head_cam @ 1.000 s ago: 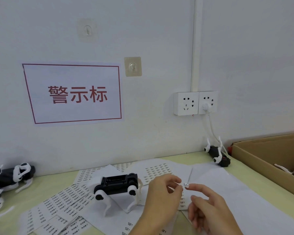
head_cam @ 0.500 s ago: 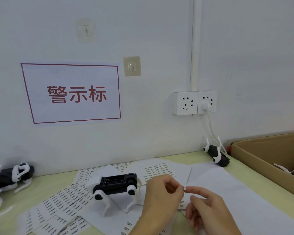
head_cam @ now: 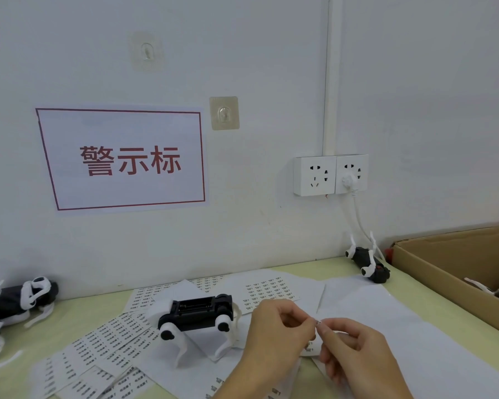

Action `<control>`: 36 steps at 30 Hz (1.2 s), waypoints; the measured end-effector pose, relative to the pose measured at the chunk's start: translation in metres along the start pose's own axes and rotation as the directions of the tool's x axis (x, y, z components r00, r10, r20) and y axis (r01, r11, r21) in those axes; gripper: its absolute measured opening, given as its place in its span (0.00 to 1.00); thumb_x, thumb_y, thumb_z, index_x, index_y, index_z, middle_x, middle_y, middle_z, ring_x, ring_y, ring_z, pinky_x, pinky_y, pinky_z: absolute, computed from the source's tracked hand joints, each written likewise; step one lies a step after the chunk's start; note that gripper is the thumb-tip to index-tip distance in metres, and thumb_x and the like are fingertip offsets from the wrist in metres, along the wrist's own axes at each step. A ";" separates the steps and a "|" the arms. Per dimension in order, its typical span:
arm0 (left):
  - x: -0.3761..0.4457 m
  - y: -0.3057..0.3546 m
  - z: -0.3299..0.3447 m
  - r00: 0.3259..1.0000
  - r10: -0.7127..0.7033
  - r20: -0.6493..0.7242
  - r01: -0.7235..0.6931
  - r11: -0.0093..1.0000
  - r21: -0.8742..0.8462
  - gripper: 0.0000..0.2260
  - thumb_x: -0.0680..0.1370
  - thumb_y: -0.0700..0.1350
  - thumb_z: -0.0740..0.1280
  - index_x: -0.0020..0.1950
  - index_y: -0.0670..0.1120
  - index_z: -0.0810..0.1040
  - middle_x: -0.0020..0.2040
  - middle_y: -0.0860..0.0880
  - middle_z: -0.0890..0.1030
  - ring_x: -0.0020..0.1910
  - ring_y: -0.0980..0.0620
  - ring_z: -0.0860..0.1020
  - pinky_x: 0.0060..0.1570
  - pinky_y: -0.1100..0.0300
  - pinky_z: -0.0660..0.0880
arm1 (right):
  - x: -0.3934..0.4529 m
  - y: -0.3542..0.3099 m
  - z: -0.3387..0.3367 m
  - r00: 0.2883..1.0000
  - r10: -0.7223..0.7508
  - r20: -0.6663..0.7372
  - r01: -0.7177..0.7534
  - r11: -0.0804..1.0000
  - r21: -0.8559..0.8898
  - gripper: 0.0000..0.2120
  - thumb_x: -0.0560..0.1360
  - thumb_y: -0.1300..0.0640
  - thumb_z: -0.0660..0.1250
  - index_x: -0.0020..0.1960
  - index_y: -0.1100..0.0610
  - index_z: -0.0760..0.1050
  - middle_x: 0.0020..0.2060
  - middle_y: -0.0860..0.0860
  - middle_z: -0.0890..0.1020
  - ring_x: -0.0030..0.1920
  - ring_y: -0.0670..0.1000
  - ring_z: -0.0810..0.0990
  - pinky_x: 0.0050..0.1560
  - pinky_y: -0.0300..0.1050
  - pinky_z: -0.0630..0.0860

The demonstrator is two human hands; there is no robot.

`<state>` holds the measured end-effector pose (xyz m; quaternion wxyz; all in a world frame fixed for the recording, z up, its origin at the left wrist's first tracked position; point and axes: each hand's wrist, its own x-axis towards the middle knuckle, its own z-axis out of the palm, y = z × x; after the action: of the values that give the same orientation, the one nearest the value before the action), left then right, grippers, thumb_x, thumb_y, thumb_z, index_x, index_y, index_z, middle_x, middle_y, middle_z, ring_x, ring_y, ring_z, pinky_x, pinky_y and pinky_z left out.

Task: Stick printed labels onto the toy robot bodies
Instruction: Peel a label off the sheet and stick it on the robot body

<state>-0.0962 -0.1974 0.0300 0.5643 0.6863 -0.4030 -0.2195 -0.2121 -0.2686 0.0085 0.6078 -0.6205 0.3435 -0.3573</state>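
Note:
A black toy robot body (head_cam: 198, 311) with white legs stands on label sheets (head_cam: 110, 344) near the table's front middle. Just right of it, my left hand (head_cam: 274, 341) and my right hand (head_cam: 357, 355) meet fingertip to fingertip. Between them they pinch a tiny printed label (head_cam: 317, 323) held above the sheets. The label is small and partly hidden by the fingertips. Neither hand touches the robot.
More toy robots lie at the far left (head_cam: 18, 298) and by the wall at the back right (head_cam: 368, 263). An open cardboard box (head_cam: 450, 269) fills the right side. A wall socket (head_cam: 330, 175) with a plugged cable hangs above. Blank backing paper (head_cam: 386, 326) covers the right of the table.
My hands have closed together: the right fingertips moved left to meet the left hand's, and the label is now pinched by both.

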 end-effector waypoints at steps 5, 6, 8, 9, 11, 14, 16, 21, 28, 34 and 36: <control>0.001 -0.001 -0.001 1.000 0.001 0.017 -0.002 1.000 0.021 0.06 0.74 0.40 0.72 0.37 0.46 0.84 0.32 0.51 0.84 0.30 0.59 0.79 0.33 0.67 0.74 | -0.003 -0.001 0.001 0.998 -0.049 -0.032 0.047 0.998 -0.040 0.07 0.77 0.64 0.70 0.40 0.63 0.81 0.25 0.60 0.79 0.21 0.51 0.72 0.23 0.39 0.70; 0.001 0.000 -0.003 1.000 0.001 0.023 -0.002 0.999 0.032 0.06 0.74 0.41 0.72 0.37 0.47 0.84 0.33 0.51 0.84 0.30 0.60 0.79 0.33 0.67 0.74 | -0.004 -0.001 0.002 0.997 -0.070 -0.043 0.067 0.996 -0.054 0.07 0.77 0.64 0.70 0.40 0.63 0.81 0.24 0.60 0.79 0.21 0.50 0.72 0.23 0.38 0.70; 0.002 0.003 -0.007 0.999 0.021 0.033 -0.024 0.995 0.093 0.09 0.76 0.44 0.70 0.35 0.46 0.84 0.33 0.49 0.84 0.30 0.59 0.78 0.33 0.66 0.74 | -0.006 0.000 0.003 0.989 -0.129 -0.070 0.122 0.988 -0.098 0.07 0.76 0.64 0.70 0.39 0.62 0.81 0.24 0.58 0.80 0.21 0.50 0.73 0.25 0.39 0.71; 0.002 0.006 -0.010 0.999 0.041 0.020 -0.043 0.991 0.130 0.12 0.77 0.46 0.69 0.35 0.43 0.83 0.33 0.47 0.84 0.30 0.57 0.77 0.33 0.63 0.74 | -0.007 0.000 0.003 0.983 -0.163 -0.084 0.151 0.980 -0.125 0.07 0.76 0.64 0.70 0.39 0.61 0.80 0.23 0.58 0.80 0.21 0.50 0.74 0.28 0.41 0.72; 0.005 0.015 -0.018 0.994 0.097 -0.041 -0.088 0.981 0.175 0.16 0.79 0.47 0.66 0.37 0.39 0.81 0.34 0.44 0.83 0.29 0.54 0.75 0.33 0.58 0.72 | -0.007 0.000 0.003 0.967 -0.236 -0.096 0.216 0.960 -0.179 0.08 0.75 0.65 0.71 0.37 0.59 0.80 0.23 0.56 0.80 0.22 0.49 0.74 0.32 0.43 0.73; 0.007 0.032 -0.040 0.970 0.217 -0.113 -0.195 0.964 0.180 0.12 0.80 0.44 0.65 0.39 0.42 0.82 0.35 0.46 0.83 0.27 0.59 0.75 0.32 0.59 0.73 | -0.011 0.001 0.004 0.939 -0.341 -0.053 0.319 0.917 -0.239 0.10 0.74 0.66 0.71 0.36 0.57 0.79 0.23 0.56 0.79 0.23 0.48 0.73 0.31 0.42 0.73; 0.010 0.041 -0.062 0.955 0.269 -0.127 -0.240 0.948 0.208 0.11 0.79 0.40 0.64 0.41 0.49 0.83 0.36 0.49 0.84 0.27 0.60 0.74 0.31 0.64 0.73 | -0.014 0.003 0.005 0.929 -0.371 -0.004 0.358 0.897 -0.260 0.10 0.74 0.67 0.71 0.37 0.57 0.79 0.24 0.57 0.80 0.24 0.48 0.72 0.30 0.41 0.72; 0.019 0.037 -0.121 0.985 0.173 0.020 -0.157 0.830 0.535 0.15 0.78 0.40 0.62 0.56 0.60 0.76 0.53 0.57 0.80 0.50 0.65 0.76 0.44 0.73 0.71 | -0.014 0.009 0.005 0.930 -0.359 0.082 0.367 0.881 -0.300 0.09 0.75 0.67 0.70 0.38 0.57 0.78 0.26 0.56 0.80 0.25 0.47 0.72 0.30 0.41 0.72; 0.014 0.017 -0.145 0.938 -0.278 0.205 -0.011 0.570 0.821 0.29 0.73 0.41 0.67 0.68 0.64 0.64 0.63 0.56 0.74 0.58 0.48 0.75 0.59 0.50 0.76 | -0.010 0.011 0.003 0.940 -0.321 0.118 0.342 0.863 -0.372 0.09 0.77 0.63 0.69 0.38 0.54 0.78 0.29 0.54 0.82 0.27 0.51 0.72 0.34 0.44 0.71; 0.014 0.017 -0.151 0.972 -0.183 0.149 0.043 0.760 0.649 0.19 0.74 0.46 0.74 0.62 0.56 0.73 0.53 0.53 0.78 0.39 0.50 0.81 0.34 0.59 0.80 | -0.010 0.003 0.003 0.930 -0.329 0.164 0.366 0.863 -0.347 0.11 0.78 0.67 0.66 0.40 0.54 0.79 0.31 0.54 0.83 0.28 0.48 0.76 0.36 0.49 0.75; 0.013 0.020 -0.155 0.984 -0.127 0.126 0.032 0.817 0.575 0.18 0.73 0.51 0.75 0.60 0.57 0.76 0.50 0.55 0.81 0.41 0.49 0.84 0.39 0.57 0.81 | -0.009 -0.008 0.001 0.917 -0.347 0.195 0.394 0.862 -0.318 0.13 0.77 0.67 0.67 0.39 0.52 0.80 0.32 0.54 0.82 0.31 0.48 0.76 0.37 0.50 0.75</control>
<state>0.0226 -0.1164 0.0923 0.2895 0.8202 -0.4646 -0.1662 -0.2157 -0.2605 0.0157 0.4281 -0.7953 0.2352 -0.3590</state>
